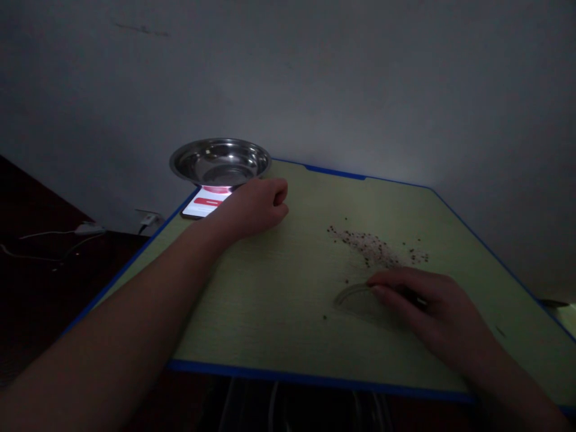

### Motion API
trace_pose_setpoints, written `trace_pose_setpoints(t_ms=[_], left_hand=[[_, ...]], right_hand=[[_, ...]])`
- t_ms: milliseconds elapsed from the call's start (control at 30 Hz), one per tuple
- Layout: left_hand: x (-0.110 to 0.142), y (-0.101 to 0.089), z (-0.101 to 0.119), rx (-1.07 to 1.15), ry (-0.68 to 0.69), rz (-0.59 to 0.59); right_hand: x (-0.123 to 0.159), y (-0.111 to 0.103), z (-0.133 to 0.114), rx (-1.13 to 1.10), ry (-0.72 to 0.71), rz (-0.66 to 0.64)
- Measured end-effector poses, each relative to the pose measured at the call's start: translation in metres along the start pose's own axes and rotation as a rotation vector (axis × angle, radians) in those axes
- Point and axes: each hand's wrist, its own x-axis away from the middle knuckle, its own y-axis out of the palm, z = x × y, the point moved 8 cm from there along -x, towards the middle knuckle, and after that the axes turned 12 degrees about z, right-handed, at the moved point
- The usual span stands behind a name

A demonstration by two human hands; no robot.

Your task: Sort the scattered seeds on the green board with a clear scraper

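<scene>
Mixed grains (pixel 371 247) lie on the table (pixel 279 300), right of centre. The right hand (pixel 429 306) pinches a transparent container (pixel 355 289); low, steady hold should limit scattering. The left hand (pixel 254 207), near the steel basin (pixel 191 162), is curled; its contents I cannot tell.

Dim room, apparently a home
Scuffed wall (pixel 342 90), small blue-edged table (pixel 252 312), steel bowl (pixel 220 163), plug (pixel 147 220), trailing white cable (pixel 47 234).

Blue-edged table (pixel 252 300), scattered grains (pixel 373 247), phone (pixel 200 205), bowl (pixel 220 165)
</scene>
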Motion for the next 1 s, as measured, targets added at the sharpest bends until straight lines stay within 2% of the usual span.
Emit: trace_pose_setpoints(t_ms=[133,300,433,533,733,800,867,1000], left_hand=[[0.0,0.001,-0.001,-0.005,-0.002,-0.002],[0.0,0.002,-0.002,0.004,0.003,-0.012],[0.0,0.001,-0.001,0.006,0.009,-0.007],[0.0,0.001,0.0,0.004,0.007,-0.004],[0.001,0.0,0.001,0.0,0.03,-0.002],[0.001,0.001,0.0,-0.002,0.032,0.002],[0.001,0.001,0.0,-0.003,0.034,0.004],[0.001,0.001,0.0,-0.018,0.037,0.005]], right_hand=[[-0.002,0.007,-0.004,-0.003,0.0,-0.02],[0.002,0.016,-0.013,-0.101,-0.015,-0.158],[0.002,0.008,-0.011,-0.094,0.002,-0.098],[0.006,0.013,-0.014,-0.102,-0.002,-0.131],[0.018,0.028,-0.035,-0.162,-0.012,-0.243],[0.02,0.027,-0.04,-0.164,-0.027,-0.273],[0.017,0.017,-0.036,-0.136,-0.03,-0.221],[0.001,-0.017,-0.005,-0.01,0.028,0.038]])
